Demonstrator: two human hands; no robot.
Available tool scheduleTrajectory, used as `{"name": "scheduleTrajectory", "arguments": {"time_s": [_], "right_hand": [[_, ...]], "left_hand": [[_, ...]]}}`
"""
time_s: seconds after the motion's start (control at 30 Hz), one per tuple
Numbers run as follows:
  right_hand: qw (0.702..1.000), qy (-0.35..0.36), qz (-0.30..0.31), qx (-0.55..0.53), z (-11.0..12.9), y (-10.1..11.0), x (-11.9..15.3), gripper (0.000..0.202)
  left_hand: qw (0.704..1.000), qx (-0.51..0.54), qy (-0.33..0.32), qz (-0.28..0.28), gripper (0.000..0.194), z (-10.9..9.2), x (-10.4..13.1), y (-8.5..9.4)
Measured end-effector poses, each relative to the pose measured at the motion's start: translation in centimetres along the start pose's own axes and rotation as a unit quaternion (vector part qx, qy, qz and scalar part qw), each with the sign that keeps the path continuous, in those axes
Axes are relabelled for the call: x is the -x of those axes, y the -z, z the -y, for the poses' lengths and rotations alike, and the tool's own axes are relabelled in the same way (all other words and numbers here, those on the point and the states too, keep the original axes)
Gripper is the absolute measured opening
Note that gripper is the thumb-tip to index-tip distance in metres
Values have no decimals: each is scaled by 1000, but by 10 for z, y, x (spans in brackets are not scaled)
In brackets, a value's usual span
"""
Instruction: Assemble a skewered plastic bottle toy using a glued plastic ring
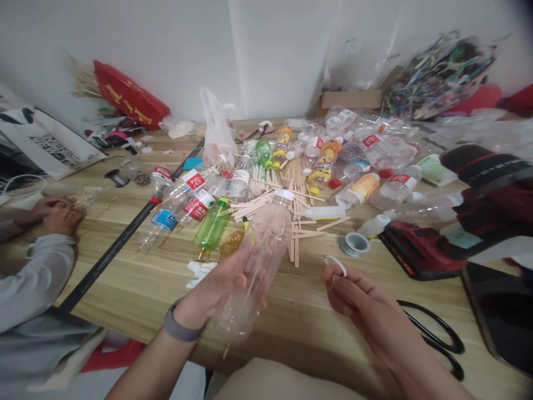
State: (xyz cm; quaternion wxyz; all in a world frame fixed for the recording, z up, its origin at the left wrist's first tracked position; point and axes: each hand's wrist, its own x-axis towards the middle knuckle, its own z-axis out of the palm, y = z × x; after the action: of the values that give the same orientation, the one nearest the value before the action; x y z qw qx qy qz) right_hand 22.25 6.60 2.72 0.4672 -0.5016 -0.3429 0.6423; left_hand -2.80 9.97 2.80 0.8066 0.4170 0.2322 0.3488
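Observation:
My left hand (227, 280) is wrapped round a clear, label-free plastic bottle (260, 261), which tilts with its white cap up and away from me. A thin stick end (226, 350) pokes out below the bottle's base. To the right, my right hand (353, 294) pinches a small white plastic loop (336, 265) between thumb and fingers, apart from the bottle. Flat wooden sticks (295, 239) lie just beyond the bottle. A roll of grey wire or tape (355, 244) sits close to my right hand.
Several bottles (320, 166) crowd the table's far side. A green bottle (211, 225) lies left of mine. At right are a red and black power tool (420, 250), black-handled scissors (437, 328) and a dark tablet (499, 311). Another person's hands (58, 215) work at far left.

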Motion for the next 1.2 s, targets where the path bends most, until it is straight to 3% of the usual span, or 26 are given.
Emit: {"name": "scheduleTrajectory", "arguments": {"time_s": [0.3, 0.57, 0.77, 0.97, 1.1, 1.2], "right_hand": [[999, -7, 52, 12, -5, -7, -4, 31], [998, -16, 58, 10, -4, -9, -4, 31], [1000, -13, 25, 9, -3, -12, 0, 30], [998, -36, 17, -51, -6, 14, 7, 35], [984, -70, -78, -144, -5, 45, 16, 37], [966, -82, -148, -195, -4, 69, 21, 44]], "left_hand": [[1000, -6, -8, 11, 68, 3, -7, 1], [1000, -19, 8, -17, 68, 0, -5, -1], [1000, -10, -1, -17, 62, 2, -6, 1], [997, 16, -17, -69, 62, 1, -2, 8], [987, 27, -41, -155, 56, -4, 5, 16], [983, 38, -58, -172, 52, -9, 10, 21]]}}
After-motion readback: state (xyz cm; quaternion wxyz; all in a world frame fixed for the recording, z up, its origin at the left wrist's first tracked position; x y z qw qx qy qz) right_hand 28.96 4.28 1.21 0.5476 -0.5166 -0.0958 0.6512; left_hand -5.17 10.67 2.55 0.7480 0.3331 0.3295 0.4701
